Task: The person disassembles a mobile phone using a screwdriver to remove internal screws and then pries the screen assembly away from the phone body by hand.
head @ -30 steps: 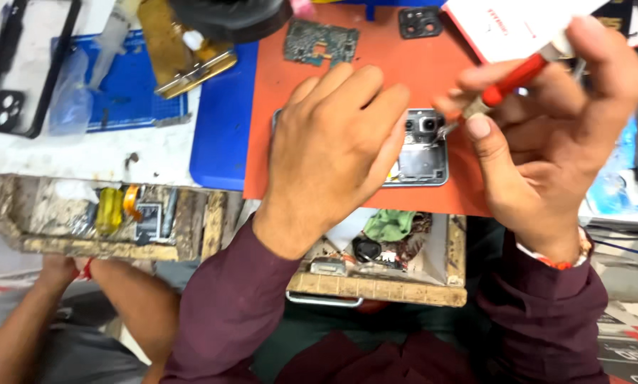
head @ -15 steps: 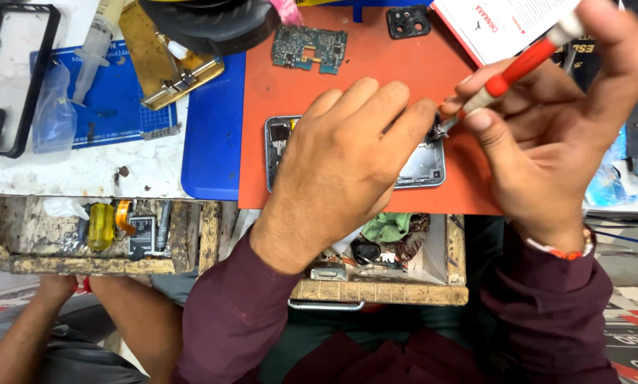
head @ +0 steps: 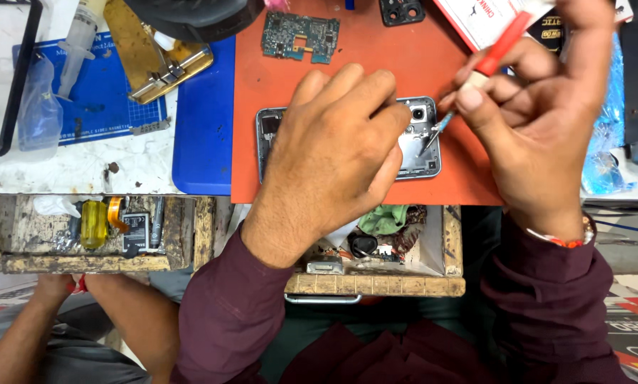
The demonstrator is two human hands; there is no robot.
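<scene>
Your left hand lies flat over the opened phone at mid-frame on the orange mat, fingers spread rather than closed around it, pinning it steady. Your right hand pinches the red screwdriver like a pen, its tip at the phone's corner beside the camera.

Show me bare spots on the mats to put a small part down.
Bare orange mat lies between the green circuit board and the phone frame. The blue mat left of it is free too. Crowded: the frame itself, under the left hand and the right hand with its screwdriver.
</scene>
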